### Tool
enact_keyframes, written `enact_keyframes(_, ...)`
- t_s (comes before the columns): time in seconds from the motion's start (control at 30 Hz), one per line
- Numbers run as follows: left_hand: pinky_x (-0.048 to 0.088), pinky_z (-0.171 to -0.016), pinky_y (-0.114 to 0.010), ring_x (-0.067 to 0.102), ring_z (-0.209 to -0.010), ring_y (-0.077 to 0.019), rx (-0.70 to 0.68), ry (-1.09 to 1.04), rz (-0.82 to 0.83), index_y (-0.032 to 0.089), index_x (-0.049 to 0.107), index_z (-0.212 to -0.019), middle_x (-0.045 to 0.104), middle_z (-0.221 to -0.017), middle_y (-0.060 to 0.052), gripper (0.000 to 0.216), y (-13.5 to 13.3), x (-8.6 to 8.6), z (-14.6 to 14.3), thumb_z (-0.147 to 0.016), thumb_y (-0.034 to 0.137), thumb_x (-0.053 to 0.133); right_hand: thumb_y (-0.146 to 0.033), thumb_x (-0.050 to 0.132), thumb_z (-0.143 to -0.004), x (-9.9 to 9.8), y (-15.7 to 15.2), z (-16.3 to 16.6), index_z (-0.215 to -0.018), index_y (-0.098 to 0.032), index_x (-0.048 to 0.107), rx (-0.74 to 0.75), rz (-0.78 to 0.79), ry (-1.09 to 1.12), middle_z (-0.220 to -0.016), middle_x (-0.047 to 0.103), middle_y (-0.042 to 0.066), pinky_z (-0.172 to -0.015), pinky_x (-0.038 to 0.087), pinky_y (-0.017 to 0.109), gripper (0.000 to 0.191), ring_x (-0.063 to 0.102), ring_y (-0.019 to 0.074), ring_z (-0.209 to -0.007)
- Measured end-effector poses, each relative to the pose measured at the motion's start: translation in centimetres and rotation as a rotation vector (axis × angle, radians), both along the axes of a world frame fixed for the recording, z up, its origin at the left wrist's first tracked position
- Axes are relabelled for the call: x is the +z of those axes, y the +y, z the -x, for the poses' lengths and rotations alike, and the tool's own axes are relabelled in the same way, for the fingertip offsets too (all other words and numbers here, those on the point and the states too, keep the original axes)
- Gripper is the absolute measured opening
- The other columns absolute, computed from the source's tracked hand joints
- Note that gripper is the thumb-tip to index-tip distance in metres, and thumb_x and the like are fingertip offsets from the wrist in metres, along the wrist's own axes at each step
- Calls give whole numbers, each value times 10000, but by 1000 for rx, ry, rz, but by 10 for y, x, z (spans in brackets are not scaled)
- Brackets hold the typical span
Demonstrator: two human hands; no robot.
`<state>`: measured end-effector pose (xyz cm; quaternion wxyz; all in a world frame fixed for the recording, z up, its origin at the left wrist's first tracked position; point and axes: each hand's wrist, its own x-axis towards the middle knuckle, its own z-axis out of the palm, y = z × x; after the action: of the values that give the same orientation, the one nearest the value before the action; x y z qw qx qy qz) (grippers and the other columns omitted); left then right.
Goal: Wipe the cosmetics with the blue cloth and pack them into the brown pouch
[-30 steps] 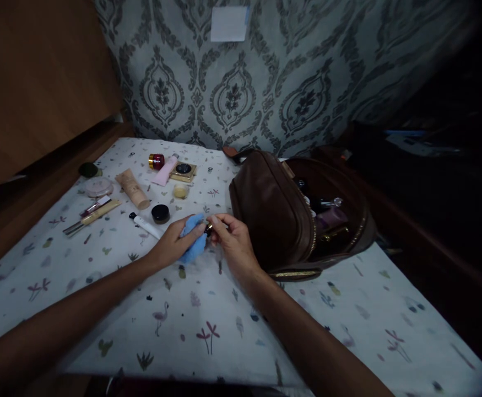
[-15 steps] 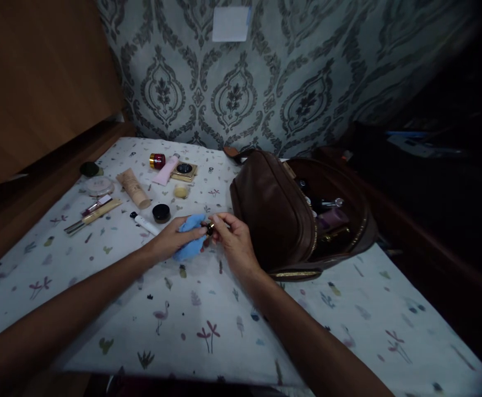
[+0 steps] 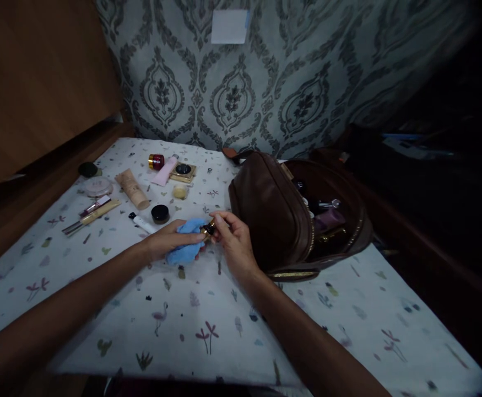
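My left hand (image 3: 168,241) is closed on a blue cloth (image 3: 186,242) in the middle of the table (image 3: 207,314), its fingertips pressing the cloth against a small dark and gold cosmetic tube (image 3: 210,227). My right hand (image 3: 233,240) pinches that tube from the right side. Both hands meet just left of an open brown leather bag (image 3: 274,215) that lies on its side with several cosmetics showing inside.
On the far left of the patterned cloth lie a beige tube (image 3: 132,188), a pink tube (image 3: 164,171), a red jar (image 3: 156,161), a gold compact (image 3: 183,171), a black-lidded pot (image 3: 160,213), a white tube (image 3: 141,221), pencils (image 3: 92,212) and a round compact (image 3: 98,187). Wallpaper rises behind.
My left hand has drawn the blue cloth down and slightly left along the tube. My right hand keeps its pinch in nearly the same place.
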<state>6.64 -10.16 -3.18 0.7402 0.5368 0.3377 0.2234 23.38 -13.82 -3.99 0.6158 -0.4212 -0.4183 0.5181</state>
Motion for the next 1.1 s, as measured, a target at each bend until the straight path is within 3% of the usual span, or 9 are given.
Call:
enact_keyframes(0.13, 399, -424, -177, 565, -514, -108, 143, -41, 79, 118, 669, -842, 662, -642, -42, 528, -2, 2, -4, -672, 605, 783, -515, 694, -799, 2, -1, 1, -904, -199, 643, 23, -60, 37, -593, 526, -60, -533, 424, 233, 337, 521, 105, -537)
enact_keyframes(0.3, 296, -324, -171, 447, -352, -77, 228, -144, 102, 146, 582, -736, 593, -498, -11, 571, -7, 6, -12, -650, 685, 748, -496, 679, -821, 10, -4, 2, -949, -213, 637, 28, -104, 24, -647, 559, -47, -578, 449, 248, 313, 552, 117, -578)
enact_keyframes(0.4, 326, -346, -174, 477, -380, -86, 304, -137, 73, 155, 579, -763, 607, -521, -10, 534, -10, 6, -14, -673, 654, 748, -504, 673, -822, 14, -5, 1, -950, -210, 633, 19, -116, -21, -665, 570, -40, -585, 461, 255, 323, 550, 119, -577)
enact_keyframes(0.57, 494, -551, -228, 606, -564, -131, 401, -80, -64, 143, 628, -757, 651, -629, -22, 472, -11, 6, -13, -666, 571, 805, -520, 652, -830, 14, -4, -3, -913, -199, 631, -43, -131, -145, -659, 550, -34, -584, 470, 261, 332, 534, 119, -573)
enact_keyframes(0.7, 480, -525, -229, 575, -533, -121, 446, -84, -37, 142, 622, -712, 624, -599, 0, 479, -12, 9, -14, -601, 545, 854, -451, 631, -859, 20, -8, -4, -914, -198, 630, -56, -187, -197, -721, 546, -25, -566, 478, 251, 259, 533, 105, -568)
enact_keyframes(0.9, 426, -423, -172, 605, -531, -123, 385, -276, 128, 138, 665, -856, 676, -654, -21, 502, -23, 26, -27, -562, 465, 907, -281, 591, -917, 48, -26, -15, -978, -218, 653, -183, -426, -503, -890, 560, 14, -586, 491, 245, 108, 591, 119, -693)
enact_keyframes(1.1, 386, -378, -126, 657, -626, -140, 235, -435, 210, 136, 694, -888, 715, -739, -54, 354, -30, 54, -45, -625, 277, 884, -185, 570, -938, 84, -43, -42, -1056, -217, 639, -316, -697, -841, -919, 604, 31, -740, 527, 285, 141, 618, 153, -847)
